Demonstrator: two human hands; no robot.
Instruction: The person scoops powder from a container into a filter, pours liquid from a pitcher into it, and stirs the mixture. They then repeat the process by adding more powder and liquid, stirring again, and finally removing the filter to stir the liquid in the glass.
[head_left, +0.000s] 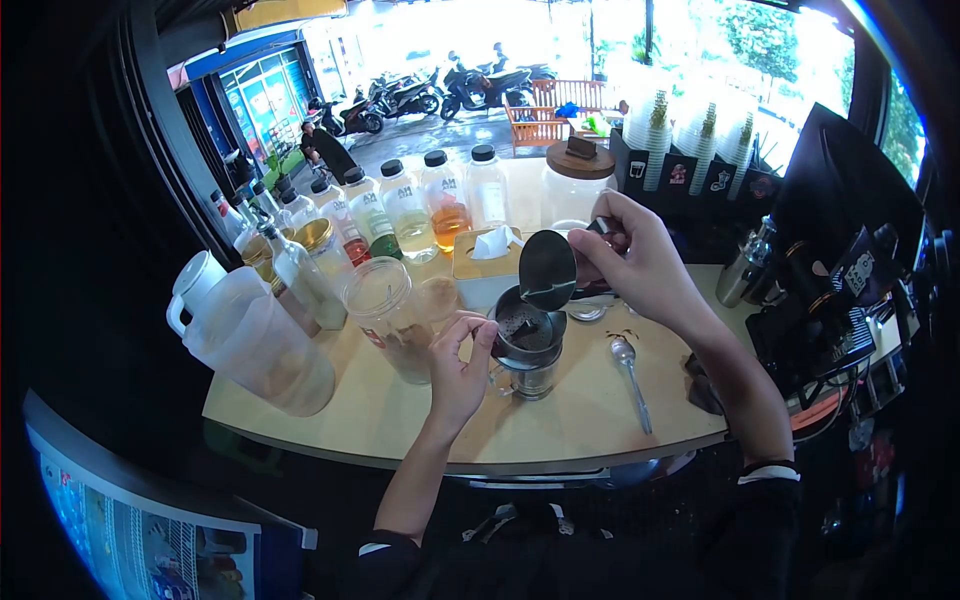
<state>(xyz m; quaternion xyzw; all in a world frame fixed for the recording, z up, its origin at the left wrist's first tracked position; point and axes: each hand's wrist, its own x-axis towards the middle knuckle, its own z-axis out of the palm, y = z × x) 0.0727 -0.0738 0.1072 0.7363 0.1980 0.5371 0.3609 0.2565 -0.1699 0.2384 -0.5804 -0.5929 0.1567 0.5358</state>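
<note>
My right hand (637, 262) grips the handle of a dark metal pitcher (547, 270), tipped with its mouth low over a dark filter cup (530, 352). Dark, bubbly liquid shows inside the filter cup. It sits on top of a clear glass mug (530, 383), whose handle is on the left. With thumb and fingers pinched, my left hand (462, 368) holds the filter cup's left edge. Close by on the left stands a tall clear plastic jar (385, 305) with brownish contents. A metal spoon (630, 380) lies on the counter to the right, beside some dark grounds.
A frosted pitcher (265, 345) stands at the left. Behind are several black-capped bottles (450, 215), a tissue box (485, 290) and a wooden-lidded jar (578, 200). Stacked cups (650, 140) fill a black holder at the back right. A dark cloth (703, 385) lies at the right edge.
</note>
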